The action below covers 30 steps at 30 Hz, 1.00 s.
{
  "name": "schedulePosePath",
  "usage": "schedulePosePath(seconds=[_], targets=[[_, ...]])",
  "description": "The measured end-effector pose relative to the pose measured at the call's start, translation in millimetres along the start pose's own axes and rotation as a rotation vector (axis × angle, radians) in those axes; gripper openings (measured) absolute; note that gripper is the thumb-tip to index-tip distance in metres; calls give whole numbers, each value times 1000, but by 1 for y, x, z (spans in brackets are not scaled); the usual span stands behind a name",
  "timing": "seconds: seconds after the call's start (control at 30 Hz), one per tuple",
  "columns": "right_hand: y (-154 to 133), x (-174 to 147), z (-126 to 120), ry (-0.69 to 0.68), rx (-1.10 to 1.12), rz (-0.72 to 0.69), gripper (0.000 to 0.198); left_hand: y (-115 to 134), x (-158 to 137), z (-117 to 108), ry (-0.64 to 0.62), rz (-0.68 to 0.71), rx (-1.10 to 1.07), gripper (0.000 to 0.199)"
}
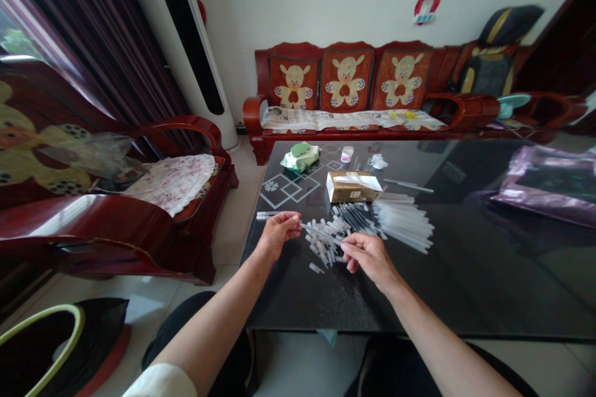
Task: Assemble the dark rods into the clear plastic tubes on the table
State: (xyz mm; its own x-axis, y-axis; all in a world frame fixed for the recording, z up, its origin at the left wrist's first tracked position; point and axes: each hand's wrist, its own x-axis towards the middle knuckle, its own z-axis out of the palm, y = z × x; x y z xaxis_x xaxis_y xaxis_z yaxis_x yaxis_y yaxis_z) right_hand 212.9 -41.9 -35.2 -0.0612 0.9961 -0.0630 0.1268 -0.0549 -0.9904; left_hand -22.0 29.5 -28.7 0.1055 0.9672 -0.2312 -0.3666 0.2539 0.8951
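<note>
The left hand (279,231) and right hand (369,255) are pinching a thin tube (322,234) between them — it is hanging above short white pieces (329,254), toward the left edge of the table (484,279).

Box (351,192) on table (475,273), behind rods (354,216); tubes (406,223) right.

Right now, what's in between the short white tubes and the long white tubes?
A bunch of thin dark sticks lies between the short white tubes and the long white tubes, in the head view.
</note>
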Motion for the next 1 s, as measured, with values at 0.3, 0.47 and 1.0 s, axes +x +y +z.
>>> schedulePosePath(seconds=[0.3,0.47,1.0], targets=[[-1,0,0,12,-1,-5,28,3,-1,-1,-3,9,15,30],[-1,0,0,3,-15,6,29,-2,-4,4,-29,17,2,30],[-21,-13,29,47,-928,-353,33,-27,-20,30,14,58,42,44]])
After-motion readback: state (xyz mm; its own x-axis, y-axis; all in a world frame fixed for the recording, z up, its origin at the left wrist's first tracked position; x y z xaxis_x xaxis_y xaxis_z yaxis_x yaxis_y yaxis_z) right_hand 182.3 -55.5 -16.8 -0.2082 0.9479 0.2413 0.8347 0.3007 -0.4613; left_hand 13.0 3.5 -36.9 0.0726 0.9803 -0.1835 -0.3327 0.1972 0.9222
